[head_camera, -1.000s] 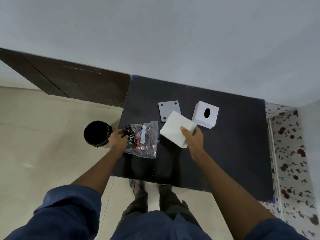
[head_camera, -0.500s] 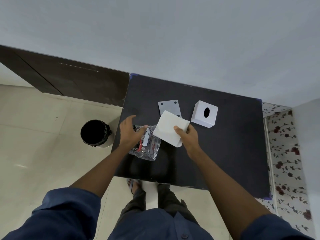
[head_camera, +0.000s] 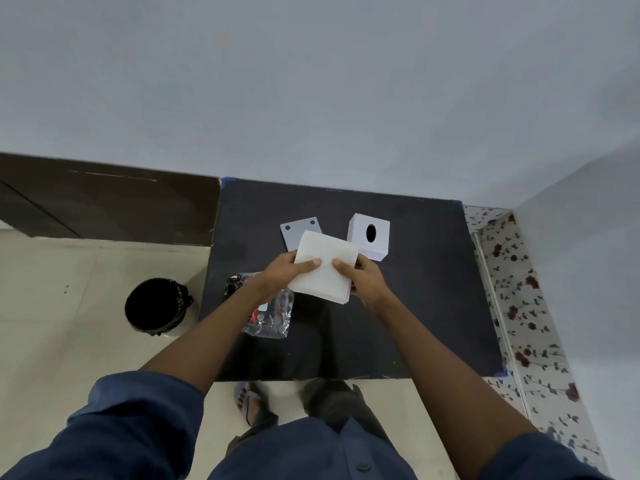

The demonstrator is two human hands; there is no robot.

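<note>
White square stack of soft paper tissues (head_camera: pixel 323 268), held just above black surface (head_camera: pixel 415 306).
Light, floppy, may fan apart. Left hand (head_camera: pixel 277 277) and right hand (head_camera: pixel 365 280) clamp opposite sides, fingers (head_camera: pixel 310 264) curled round; grip full thickness.

white tissue stack (head_camera: pixel 325 265) | white box (head_camera: pixel 369 240) | grey plate (head_camera: pixel 298 231) | black table (head_camera: pixel 408 306)

Bare table (head_camera: pixel 433 299) right of tissue box (head_camera: pixel 369 237)
</note>
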